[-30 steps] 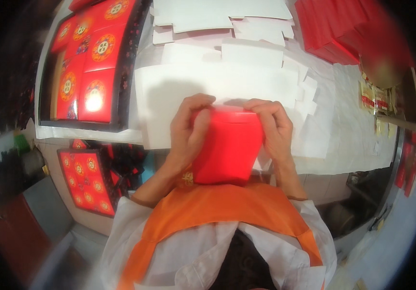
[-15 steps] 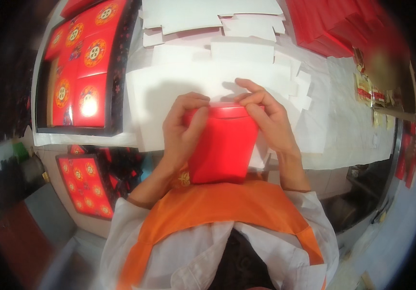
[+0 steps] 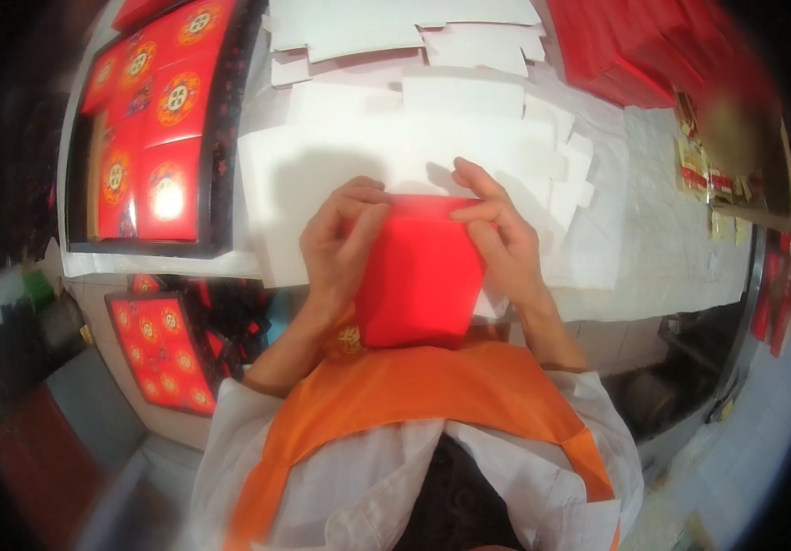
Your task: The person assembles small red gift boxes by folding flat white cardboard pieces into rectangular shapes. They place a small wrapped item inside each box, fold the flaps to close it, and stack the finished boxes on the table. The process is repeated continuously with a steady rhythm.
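Vs. a moment ago, I no longer see the dark slit under the flap (image 3: 428,208) of the red box (image 3: 418,285), so I'd guess the top's approx. closed. Box is betw. my hands, by the near edge of the tabletop (image 3: 657,220), just fwd of the orange apron (image 3: 432,390). L hand (image 3: 337,237): fingers grip the box's top L corner. R hand (image 3: 509,246): fingers at top R edge, one raised; can't tell if they're pinching.
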Action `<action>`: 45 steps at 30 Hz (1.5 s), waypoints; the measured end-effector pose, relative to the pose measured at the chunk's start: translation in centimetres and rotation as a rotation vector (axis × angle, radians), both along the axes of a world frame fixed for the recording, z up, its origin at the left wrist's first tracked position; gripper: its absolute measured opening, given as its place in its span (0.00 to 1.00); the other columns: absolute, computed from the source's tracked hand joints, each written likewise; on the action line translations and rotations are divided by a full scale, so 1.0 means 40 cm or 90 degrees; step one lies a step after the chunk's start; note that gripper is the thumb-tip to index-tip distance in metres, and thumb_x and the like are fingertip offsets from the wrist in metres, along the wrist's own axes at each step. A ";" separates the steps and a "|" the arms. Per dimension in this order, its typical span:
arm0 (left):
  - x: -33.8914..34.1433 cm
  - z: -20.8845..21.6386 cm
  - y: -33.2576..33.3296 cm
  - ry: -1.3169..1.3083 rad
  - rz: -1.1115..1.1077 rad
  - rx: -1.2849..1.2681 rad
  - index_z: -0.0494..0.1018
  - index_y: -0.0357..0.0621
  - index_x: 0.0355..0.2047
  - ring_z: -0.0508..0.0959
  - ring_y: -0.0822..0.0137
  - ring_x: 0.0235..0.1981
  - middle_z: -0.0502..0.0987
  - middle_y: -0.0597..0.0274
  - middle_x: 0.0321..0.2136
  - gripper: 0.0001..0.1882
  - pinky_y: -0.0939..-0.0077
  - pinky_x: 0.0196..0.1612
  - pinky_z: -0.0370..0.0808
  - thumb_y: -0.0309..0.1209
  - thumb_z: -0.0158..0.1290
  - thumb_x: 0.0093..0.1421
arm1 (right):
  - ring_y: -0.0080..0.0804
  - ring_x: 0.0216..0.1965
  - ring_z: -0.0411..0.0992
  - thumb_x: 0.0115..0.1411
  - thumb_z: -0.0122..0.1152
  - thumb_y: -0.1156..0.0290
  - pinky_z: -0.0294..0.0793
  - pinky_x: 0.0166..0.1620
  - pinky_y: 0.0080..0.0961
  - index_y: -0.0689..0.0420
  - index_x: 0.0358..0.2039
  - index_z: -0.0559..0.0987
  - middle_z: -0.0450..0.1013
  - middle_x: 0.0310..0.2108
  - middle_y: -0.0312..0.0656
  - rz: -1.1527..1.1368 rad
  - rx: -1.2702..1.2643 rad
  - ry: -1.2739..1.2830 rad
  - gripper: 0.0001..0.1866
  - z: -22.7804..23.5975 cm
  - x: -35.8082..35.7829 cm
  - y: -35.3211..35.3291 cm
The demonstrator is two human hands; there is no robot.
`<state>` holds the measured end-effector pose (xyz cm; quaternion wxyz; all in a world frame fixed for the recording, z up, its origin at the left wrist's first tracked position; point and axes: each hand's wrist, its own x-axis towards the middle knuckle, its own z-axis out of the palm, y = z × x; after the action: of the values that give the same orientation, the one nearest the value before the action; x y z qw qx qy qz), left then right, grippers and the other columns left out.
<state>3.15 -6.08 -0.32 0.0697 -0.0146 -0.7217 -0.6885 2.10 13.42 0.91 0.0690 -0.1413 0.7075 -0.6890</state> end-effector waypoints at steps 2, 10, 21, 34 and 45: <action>0.001 -0.011 -0.017 -0.011 -0.009 0.017 0.69 0.37 0.29 0.69 0.67 0.42 0.70 0.57 0.40 0.03 0.77 0.46 0.65 0.22 0.48 0.53 | 0.37 0.54 0.59 0.54 0.47 0.80 0.58 0.53 0.27 0.61 0.33 0.73 0.57 0.54 0.50 -0.015 0.040 0.041 0.07 -0.004 -0.005 -0.019; 0.054 0.049 -0.042 -0.239 -0.296 0.205 0.44 0.36 0.57 0.52 0.63 0.58 0.52 0.52 0.56 0.36 0.72 0.58 0.48 0.33 0.51 0.54 | 0.34 0.46 0.66 0.58 0.44 0.75 0.67 0.47 0.27 0.61 0.34 0.68 0.60 0.51 0.49 -0.323 -0.163 -0.028 0.05 0.056 -0.090 0.018; -0.006 0.156 -0.251 0.001 0.161 -0.010 0.59 0.39 0.51 0.63 0.72 0.50 0.63 0.63 0.48 0.29 0.77 0.51 0.61 0.21 0.53 0.47 | 0.34 0.54 0.58 0.60 0.45 0.66 0.65 0.50 0.30 0.62 0.48 0.63 0.52 0.56 0.47 -0.088 -0.114 0.016 0.18 0.223 -0.283 -0.202; -0.084 0.243 -0.545 0.034 0.586 0.087 0.63 0.39 0.46 0.72 0.74 0.36 0.70 0.62 0.39 0.20 0.82 0.35 0.71 0.29 0.52 0.54 | 0.28 0.42 0.66 0.60 0.44 0.63 0.67 0.42 0.23 0.61 0.49 0.63 0.64 0.46 0.45 -0.029 -0.086 -0.244 0.19 0.071 -0.286 -0.115; -0.234 0.196 0.015 0.045 0.072 0.298 0.55 0.36 0.51 0.67 0.65 0.45 0.63 0.55 0.48 0.26 0.74 0.43 0.70 0.22 0.49 0.52 | 0.33 0.54 0.55 0.57 0.48 0.72 0.63 0.50 0.32 0.58 0.59 0.43 0.50 0.56 0.46 -0.058 -0.059 0.157 0.34 0.118 -0.245 -0.056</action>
<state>-6.22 -5.50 7.54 0.1350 0.0182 -0.5390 -0.8312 -7.71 11.19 5.64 -0.0569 -0.1957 0.6835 -0.7009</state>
